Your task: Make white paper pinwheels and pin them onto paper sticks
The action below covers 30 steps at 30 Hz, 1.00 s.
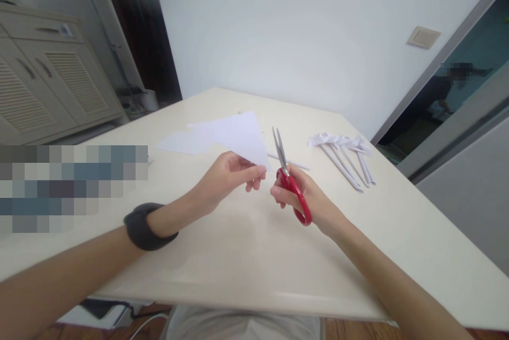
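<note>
While the left hand [225,178] pinches the near corner of a white, triangular folded sheet of paper [242,136] between thumb and curled fingers, the right hand [308,199] grips a pair of red-handled scissors with steel blades [288,175]. Its fingers are closed through the red loops, and the blades point up and away from the person, nearly together, with only a thin gap showing at the tips. They stand just beside the right edge of the paper, and whether they touch it cannot be told. The paper is held above the cream-coloured smooth tabletop [246,255], tilted so that its broad face slopes away towards the far side. A dark grey band [145,226] wraps the left wrist.

Behind the held sheet, flat white paper offcuts [181,142] lie on the table. To the right, well apart from the hands, a row of slim white rolled-paper sticks with folded tops [344,154] lies side by side, and one more thin white roll [292,163] lies just behind the scissors. A beige cabinet with louvred doors [47,85] stands at the far left.
</note>
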Each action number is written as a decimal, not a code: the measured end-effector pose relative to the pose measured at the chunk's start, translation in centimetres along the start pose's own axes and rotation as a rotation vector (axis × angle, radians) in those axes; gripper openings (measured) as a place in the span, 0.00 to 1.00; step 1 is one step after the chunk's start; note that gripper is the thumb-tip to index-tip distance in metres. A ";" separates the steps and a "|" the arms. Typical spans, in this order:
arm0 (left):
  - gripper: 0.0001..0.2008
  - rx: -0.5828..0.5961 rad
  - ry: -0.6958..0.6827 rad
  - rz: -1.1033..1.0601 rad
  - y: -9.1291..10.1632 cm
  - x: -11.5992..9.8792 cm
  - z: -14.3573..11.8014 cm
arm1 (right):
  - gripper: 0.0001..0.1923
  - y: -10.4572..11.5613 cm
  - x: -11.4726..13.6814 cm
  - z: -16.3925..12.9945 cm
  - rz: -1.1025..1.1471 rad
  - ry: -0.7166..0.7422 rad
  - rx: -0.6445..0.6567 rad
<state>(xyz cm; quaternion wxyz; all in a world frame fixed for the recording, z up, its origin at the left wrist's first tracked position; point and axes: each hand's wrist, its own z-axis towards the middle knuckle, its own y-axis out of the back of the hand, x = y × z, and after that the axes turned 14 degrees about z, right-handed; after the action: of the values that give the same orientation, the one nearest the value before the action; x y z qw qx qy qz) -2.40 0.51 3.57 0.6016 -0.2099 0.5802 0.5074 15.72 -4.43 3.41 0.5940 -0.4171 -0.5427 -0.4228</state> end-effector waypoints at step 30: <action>0.09 -0.074 -0.024 0.031 -0.3 -0.1 -0.2 | 0.22 -0.7 -0.8 -0.5 0.060 -0.063 0.160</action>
<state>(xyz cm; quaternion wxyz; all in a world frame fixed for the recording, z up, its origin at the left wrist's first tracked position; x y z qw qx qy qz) -2.18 0.20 3.56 0.5924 -0.2172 0.5568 0.5402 15.12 -5.05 2.57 0.6205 -0.3972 -0.5804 -0.3469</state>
